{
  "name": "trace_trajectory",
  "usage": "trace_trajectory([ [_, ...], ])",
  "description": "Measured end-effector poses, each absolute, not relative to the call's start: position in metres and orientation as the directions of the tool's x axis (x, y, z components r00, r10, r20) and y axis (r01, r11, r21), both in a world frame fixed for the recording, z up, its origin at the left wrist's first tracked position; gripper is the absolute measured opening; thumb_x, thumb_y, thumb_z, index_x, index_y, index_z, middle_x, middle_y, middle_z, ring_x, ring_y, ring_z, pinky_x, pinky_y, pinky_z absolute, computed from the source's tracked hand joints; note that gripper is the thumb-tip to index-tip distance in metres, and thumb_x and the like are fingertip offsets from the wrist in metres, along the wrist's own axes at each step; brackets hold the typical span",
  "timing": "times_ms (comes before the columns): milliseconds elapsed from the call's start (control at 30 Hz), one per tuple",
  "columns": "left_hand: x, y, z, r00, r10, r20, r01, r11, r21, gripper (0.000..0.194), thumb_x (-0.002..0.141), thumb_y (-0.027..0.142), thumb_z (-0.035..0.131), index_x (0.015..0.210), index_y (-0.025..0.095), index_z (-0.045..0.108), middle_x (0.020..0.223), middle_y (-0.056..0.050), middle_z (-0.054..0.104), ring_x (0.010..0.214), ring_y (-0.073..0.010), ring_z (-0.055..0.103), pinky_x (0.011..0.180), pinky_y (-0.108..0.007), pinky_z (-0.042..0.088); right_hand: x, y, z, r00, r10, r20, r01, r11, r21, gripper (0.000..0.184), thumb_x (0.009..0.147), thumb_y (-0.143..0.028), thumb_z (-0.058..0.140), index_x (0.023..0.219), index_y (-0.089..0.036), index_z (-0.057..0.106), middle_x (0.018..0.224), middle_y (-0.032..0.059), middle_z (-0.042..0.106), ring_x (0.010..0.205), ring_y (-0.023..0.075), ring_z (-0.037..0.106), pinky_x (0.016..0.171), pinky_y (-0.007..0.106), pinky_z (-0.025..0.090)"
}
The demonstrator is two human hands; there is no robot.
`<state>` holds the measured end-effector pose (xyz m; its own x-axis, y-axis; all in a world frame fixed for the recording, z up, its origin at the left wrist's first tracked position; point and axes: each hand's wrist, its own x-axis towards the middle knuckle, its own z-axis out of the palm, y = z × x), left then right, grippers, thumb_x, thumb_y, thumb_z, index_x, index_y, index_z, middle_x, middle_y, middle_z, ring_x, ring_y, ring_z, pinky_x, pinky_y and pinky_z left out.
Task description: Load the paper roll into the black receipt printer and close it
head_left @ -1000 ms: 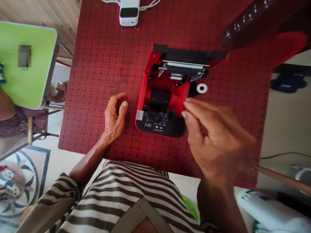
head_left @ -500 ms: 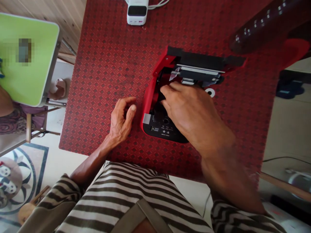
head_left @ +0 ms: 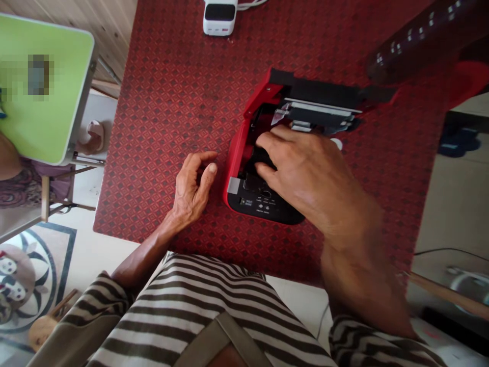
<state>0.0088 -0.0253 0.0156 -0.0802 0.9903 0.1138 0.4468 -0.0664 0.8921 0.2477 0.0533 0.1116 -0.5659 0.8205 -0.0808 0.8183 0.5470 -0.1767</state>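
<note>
Red-and-black hinged machine on the bench, near mid-surface, lid section raised and tilted back, body of glossy moulded plastic. Black control panel at the near end: tiny white printing and small round buttons, wording too small to read, no brand legible. Dull silver label patch at the panel's left corner, no writing visible. Metal clamp assembly exposed under the raised lid, bright steel plates against black. Right hand over the open cavity, fingers resting on a black block inside, grip narrow and curved, actual hold on the block impossible to confirm. Left hand on the bench just beside the machine's left wall, not touching, fingers loosely curled, grip empty. White ring on the bench, partly behind the right hand. Bench covering: red woven fabric, repeating diamond pattern. White box with dark display window at the far edge, cable attached. Dark maroon bar with small silver studs at far right. Lime-green tabletop to the left, marking blurred. Striped shirt in the foreground.
</note>
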Motion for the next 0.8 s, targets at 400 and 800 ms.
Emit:
trace_trajectory([
  [400, 0.009, -0.025, 0.016, -0.064, 0.989, 0.134, 0.450, -0.092, 0.889, 0.070, 0.131, 0.089, 0.052, 0.142, 0.028, 0.085, 0.127, -0.010, 0.090, 0.111, -0.0271, 0.084, 0.098, -0.044, 0.071, 0.252, 0.043, 0.129, -0.499, 0.864, -0.059, 0.850, 0.475, -0.227, 0.016, 0.110, -0.017, 0.074, 0.115, -0.027, 0.086, 0.116, 0.0121, 0.094, 0.105, 0.0383, 0.089, 0.086, 0.047, 0.062],
  [800, 0.009, -0.023, 0.014, -0.046, 0.989, 0.144, 0.452, -0.108, 0.886, 0.067, 0.131, 0.087, 0.053, 0.141, 0.028, 0.085, 0.130, -0.010, 0.091, 0.115, -0.0281, 0.086, 0.101, -0.045, 0.072, 0.285, 0.006, 0.159, -0.432, 0.886, 0.166, 0.779, 0.460, -0.425, 0.015, 0.114, -0.029, 0.083, 0.127, -0.031, 0.090, 0.123, 0.0054, 0.096, 0.105, 0.0340, 0.091, 0.093, 0.051, 0.070],
])
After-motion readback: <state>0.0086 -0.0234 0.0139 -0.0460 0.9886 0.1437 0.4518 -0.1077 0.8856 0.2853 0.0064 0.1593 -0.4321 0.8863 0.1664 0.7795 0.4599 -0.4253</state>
